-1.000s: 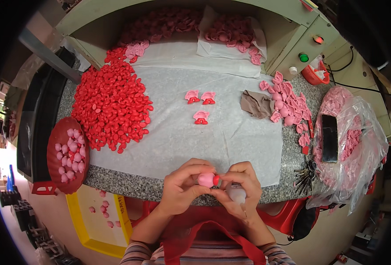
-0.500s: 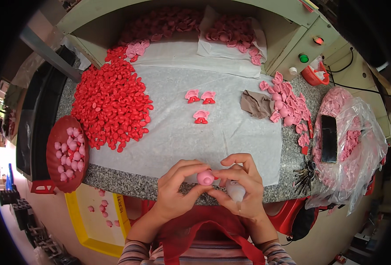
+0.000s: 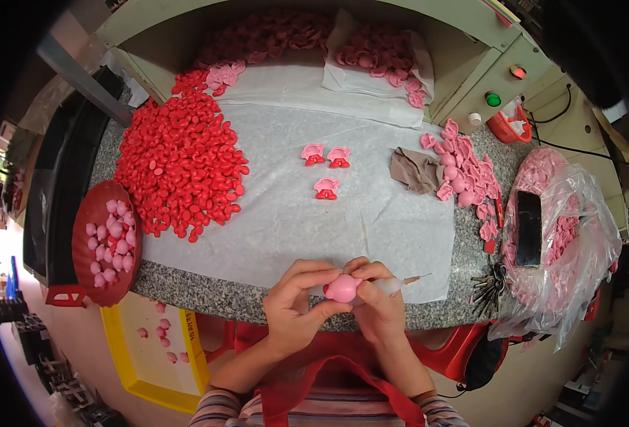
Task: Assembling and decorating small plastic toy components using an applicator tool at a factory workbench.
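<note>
My left hand pinches a small round pink piece with a red part on its left side, held over the near edge of the granite counter. My right hand touches the same piece and also grips a thin translucent applicator whose pointed tip sticks out to the right. Three finished pink-and-red pieces stand on the white sheet farther back.
A big heap of red parts lies at left, a dark red dish of pink balls beyond it. Pink shells, a brown cloth, a plastic bag and keys sit right. A yellow tray is below.
Both hands have shifted slightly right and turned the pink piece; the applicator's tip now shows pointing right from my right hand.
</note>
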Available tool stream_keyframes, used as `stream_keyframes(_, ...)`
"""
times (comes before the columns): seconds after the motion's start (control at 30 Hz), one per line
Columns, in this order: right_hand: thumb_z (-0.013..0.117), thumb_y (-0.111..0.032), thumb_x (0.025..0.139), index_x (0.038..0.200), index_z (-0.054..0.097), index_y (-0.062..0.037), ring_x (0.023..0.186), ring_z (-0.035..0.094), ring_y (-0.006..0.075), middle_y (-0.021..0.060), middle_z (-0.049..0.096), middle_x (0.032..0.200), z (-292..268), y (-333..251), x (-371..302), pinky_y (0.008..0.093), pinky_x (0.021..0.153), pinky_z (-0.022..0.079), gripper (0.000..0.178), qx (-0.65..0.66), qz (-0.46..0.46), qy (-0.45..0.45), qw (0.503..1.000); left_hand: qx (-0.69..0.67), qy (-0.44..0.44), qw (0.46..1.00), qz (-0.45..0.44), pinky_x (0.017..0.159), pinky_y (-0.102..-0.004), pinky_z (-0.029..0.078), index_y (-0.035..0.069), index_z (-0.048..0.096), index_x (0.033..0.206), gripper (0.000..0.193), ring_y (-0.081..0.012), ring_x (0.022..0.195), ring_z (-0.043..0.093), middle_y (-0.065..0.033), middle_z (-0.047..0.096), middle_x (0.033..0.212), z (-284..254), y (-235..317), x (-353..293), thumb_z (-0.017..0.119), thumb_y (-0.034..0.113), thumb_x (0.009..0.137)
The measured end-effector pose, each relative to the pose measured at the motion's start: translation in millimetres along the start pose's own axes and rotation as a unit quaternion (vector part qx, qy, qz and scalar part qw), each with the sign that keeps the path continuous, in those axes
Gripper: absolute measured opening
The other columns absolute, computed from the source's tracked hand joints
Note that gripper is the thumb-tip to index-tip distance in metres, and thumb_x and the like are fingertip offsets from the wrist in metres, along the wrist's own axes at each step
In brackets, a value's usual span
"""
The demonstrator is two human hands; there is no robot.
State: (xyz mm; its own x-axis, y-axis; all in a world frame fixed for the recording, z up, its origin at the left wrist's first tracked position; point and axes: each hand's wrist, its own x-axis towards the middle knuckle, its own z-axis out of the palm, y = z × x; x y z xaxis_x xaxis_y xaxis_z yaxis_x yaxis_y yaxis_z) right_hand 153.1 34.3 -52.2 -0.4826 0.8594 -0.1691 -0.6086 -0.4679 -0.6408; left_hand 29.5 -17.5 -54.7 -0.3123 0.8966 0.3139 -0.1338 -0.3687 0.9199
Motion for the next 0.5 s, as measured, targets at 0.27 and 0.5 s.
stream_keyframes(0.27, 0.069, -0.001, 0.066, 0.094, 0.06, 0.0013, 0.081, 0.053, 0.017, 0.0114, 0.053, 0.096, -11, -5, 5, 0.0235, 0.064, 0.045, 0.03, -0.095, -0.055, -0.095, 0.989, -0.084, 0.006, 0.993, -0.077, 0.081, -0.0307, 0.045, -0.002, 0.059, 0.102, 0.036, -0.022, 0.096, 0.052, -0.0139, 0.051, 0.105, 5, 9, 1, 0.069, -0.005, 0.067)
stream_keyframes(0.5, 0.075, 0.0, 0.062, 0.093, 0.061, 0.0001, 0.081, 0.053, 0.0167, 0.0105, 0.053, 0.095, -3, 0, -1, 0.0258, 0.069, 0.044, 0.034, -0.089, -0.058, -0.053, 0.993, -0.2, 0.037, 0.977, -0.068, 0.081, -0.0288, 0.045, 0.0, 0.062, 0.097, 0.024, -0.02, 0.096, 0.052, -0.0122, 0.051, 0.103, 6, -3, -4, 0.062, -0.007, 0.074)
